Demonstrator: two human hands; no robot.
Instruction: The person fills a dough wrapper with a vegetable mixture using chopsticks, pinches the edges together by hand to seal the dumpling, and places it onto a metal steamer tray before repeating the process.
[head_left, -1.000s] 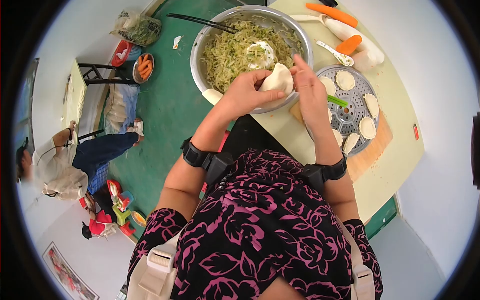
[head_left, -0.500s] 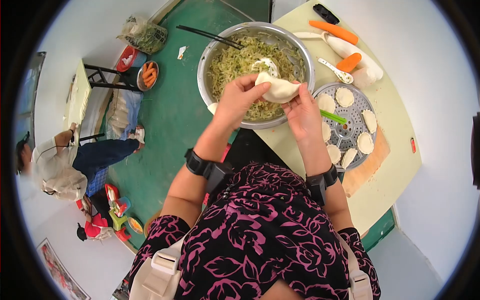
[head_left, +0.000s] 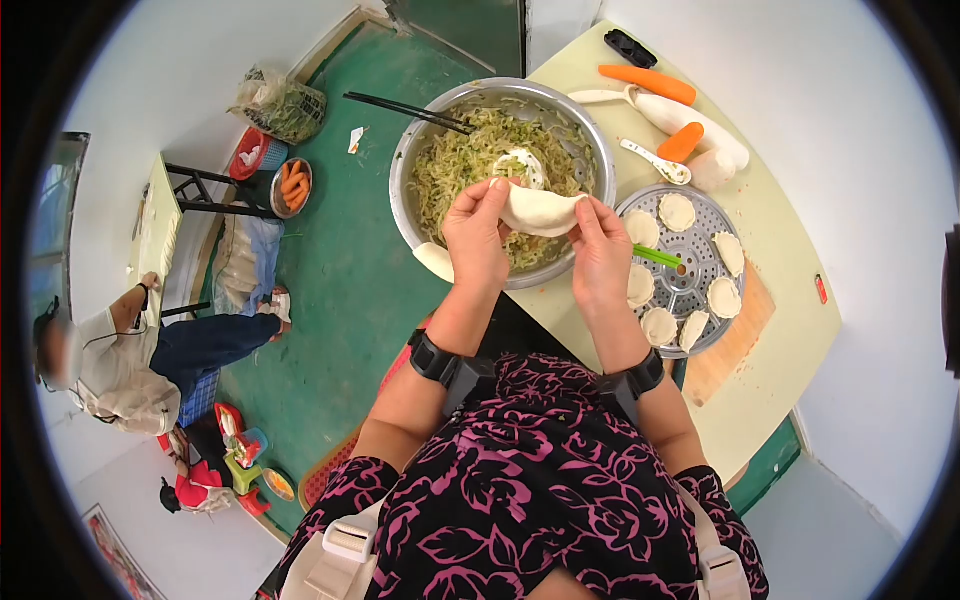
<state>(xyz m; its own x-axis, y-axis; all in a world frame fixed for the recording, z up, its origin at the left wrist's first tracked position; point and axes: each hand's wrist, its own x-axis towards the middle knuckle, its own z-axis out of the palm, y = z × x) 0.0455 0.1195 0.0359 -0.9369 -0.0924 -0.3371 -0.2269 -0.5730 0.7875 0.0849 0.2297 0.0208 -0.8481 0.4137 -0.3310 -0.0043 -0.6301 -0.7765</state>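
Note:
Between my two hands is a folded white dumpling [head_left: 540, 211], its curved side down, held over the near part of a big metal bowl [head_left: 397, 200]. The fingertips of my left hand [head_left: 477, 238] pinch its left end, and those of my right hand [head_left: 601, 257] pinch its right end. Shredded green filling [head_left: 450, 165] fills much of the bowl, with a white spoon [head_left: 522, 166] in it. Dark chopsticks [head_left: 405, 110] rest across the far left rim. Right of my right hand, a perforated metal steamer tray [head_left: 688, 292] carries several dumplings and a green strip [head_left: 656, 256].
On the table [head_left: 775, 340] lie carrots [head_left: 648, 84], a white radish [head_left: 690, 122], a patterned spoon [head_left: 655, 160] and a wooden board [head_left: 745, 335]. At left, a person [head_left: 125, 365] is by another table, near a bowl of carrots [head_left: 292, 188].
My left hand has shifted from the dumpling's upper face to its left end, and the dumpling now spans both hands. The whole view has shifted slightly, with the bowl lower.

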